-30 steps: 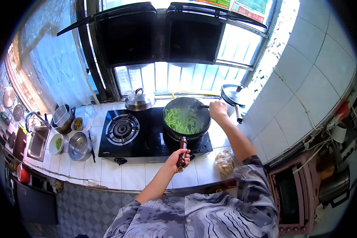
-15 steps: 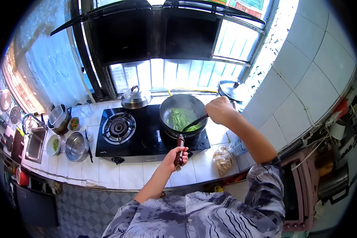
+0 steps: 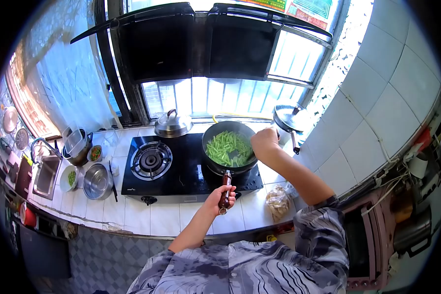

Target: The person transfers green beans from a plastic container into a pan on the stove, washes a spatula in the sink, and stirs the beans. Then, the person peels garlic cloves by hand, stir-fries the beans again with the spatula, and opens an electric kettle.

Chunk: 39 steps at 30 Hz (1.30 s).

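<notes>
Nearest, the left hand has its grip wrapped around the wok's wooden handle, in front of the gas stove on the tiled tabletop. Beyond, the wok of green beans sits on the stove's right burner, where the right hand clasps a spatula among the beans. A lidded pot stands behind the stove

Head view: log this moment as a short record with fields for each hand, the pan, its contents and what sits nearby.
left hand: closed around the pan's handle
right hand: grips a dark spatula whose blade is down in the pan
pan: black, on the stove's right burner
contents: cut green beans
left burner: bare, no pot on it
behind stove: steel lid
counter right of stove: plastic bag
</notes>
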### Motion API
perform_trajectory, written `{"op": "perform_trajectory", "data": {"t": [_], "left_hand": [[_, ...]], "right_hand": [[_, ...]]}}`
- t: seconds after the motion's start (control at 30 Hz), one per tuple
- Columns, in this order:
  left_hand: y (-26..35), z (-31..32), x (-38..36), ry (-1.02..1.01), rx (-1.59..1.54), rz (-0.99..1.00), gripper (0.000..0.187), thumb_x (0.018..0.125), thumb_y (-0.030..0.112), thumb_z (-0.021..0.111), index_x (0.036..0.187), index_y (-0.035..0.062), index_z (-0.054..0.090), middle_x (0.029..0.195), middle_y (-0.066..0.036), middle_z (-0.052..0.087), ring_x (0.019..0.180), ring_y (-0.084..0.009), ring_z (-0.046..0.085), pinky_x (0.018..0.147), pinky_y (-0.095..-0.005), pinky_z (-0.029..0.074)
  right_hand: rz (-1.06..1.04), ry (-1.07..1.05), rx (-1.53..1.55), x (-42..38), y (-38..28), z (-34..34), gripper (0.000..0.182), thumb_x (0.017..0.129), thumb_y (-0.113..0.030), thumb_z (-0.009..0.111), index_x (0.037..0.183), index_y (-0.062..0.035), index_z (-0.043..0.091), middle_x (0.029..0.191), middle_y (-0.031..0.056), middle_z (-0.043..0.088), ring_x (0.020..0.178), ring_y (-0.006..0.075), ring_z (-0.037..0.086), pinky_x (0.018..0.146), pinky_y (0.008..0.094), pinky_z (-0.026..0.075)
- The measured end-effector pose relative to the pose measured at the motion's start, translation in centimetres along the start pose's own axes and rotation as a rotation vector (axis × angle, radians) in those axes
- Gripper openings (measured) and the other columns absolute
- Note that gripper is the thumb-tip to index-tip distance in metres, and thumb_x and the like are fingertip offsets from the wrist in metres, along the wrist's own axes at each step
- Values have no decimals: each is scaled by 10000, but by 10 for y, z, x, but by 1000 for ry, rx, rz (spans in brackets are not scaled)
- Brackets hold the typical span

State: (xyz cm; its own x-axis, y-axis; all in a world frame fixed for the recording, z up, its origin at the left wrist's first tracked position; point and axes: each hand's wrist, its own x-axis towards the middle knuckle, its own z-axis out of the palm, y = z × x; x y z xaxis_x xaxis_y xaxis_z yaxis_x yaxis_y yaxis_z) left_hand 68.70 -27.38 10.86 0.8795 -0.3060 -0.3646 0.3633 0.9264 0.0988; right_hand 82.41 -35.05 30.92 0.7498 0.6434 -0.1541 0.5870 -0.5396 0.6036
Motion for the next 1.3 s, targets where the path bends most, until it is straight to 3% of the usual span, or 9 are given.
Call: {"op": "perform_trajectory", "data": {"t": [0.17, 0.23, 0.5, 0.53, 0.67, 0.8, 0.97, 1.1, 1.3], "left_hand": [[0, 1, -1, 27, 5, 3, 149, 803, 157, 532, 894, 45, 493, 668, -50, 487, 517, -130, 481, 432, -225, 423], [-1, 3, -2, 33, 14, 10, 150, 802, 154, 532, 899, 46, 491, 668, -50, 487, 516, -129, 480, 430, -224, 421], [3, 2, -3, 46, 52, 13, 135, 809, 160, 531, 870, 46, 491, 668, -48, 487, 522, -127, 482, 431, -222, 424], [4, 2, -4, 45, 54, 18, 135, 809, 160, 531, 870, 46, 491, 668, -48, 487, 522, -127, 482, 431, -222, 424], [6, 2, -9, 71, 73, 43, 161, 819, 166, 518, 919, 49, 471, 684, -44, 486, 525, -123, 476, 438, -224, 428], [10, -1, -11, 61, 130, 52, 187, 829, 171, 502, 969, 56, 453, 696, -38, 485, 531, -118, 475, 447, -231, 438], [9, -2, -11, 65, 122, 56, 167, 827, 172, 512, 934, 53, 462, 689, -41, 486, 521, -122, 476, 438, -230, 436], [10, -2, -13, 46, 131, 58, 191, 832, 177, 502, 971, 56, 454, 700, -38, 488, 530, -120, 476, 450, -233, 442], [10, 3, -14, 63, 93, 51, 163, 824, 170, 517, 914, 47, 459, 685, -46, 485, 506, -120, 464, 420, -215, 421]], "right_hand": [[-19, -166, -39, 27, -29, 36, 147, 742, -129, 552, 831, -97, 665, 836, 47, 629, 765, 225, 607, 462, 400, 459], [117, 58, -3, 47, -42, 65, 144, 741, -115, 548, 819, -104, 668, 841, 44, 633, 763, 219, 610, 449, 403, 463], [253, -144, 324, 57, 15, 51, 215, 732, -149, 557, 919, -111, 656, 961, 55, 633, 864, 208, 617, 576, 396, 513], [260, -142, 264, 66, 11, 62, 184, 734, -169, 584, 898, -126, 656, 907, 3, 636, 769, 178, 622, 489, 376, 499], [220, 72, 525, 92, -1, 119, 318, 782, -346, 548, 896, -67, 650, 920, 114, 629, 874, 254, 603, 752, 317, 468], [102, 159, 490, 63, 14, 83, 319, 773, -375, 572, 836, -72, 651, 871, 113, 633, 856, 235, 602, 728, 331, 459], [127, 269, 421, 83, 28, 84, 205, 755, -266, 573, 764, -81, 662, 790, 89, 646, 777, 241, 621, 661, 337, 475], [199, 201, 512, 115, 3, 102, 199, 748, -144, 486, 846, -114, 657, 883, 95, 639, 850, 245, 608, 715, 328, 471], [-216, 62, 584, 72, 12, 61, 243, 685, -87, 526, 832, -224, 662, 863, 37, 637, 845, 233, 597, 697, 348, 457]]}}
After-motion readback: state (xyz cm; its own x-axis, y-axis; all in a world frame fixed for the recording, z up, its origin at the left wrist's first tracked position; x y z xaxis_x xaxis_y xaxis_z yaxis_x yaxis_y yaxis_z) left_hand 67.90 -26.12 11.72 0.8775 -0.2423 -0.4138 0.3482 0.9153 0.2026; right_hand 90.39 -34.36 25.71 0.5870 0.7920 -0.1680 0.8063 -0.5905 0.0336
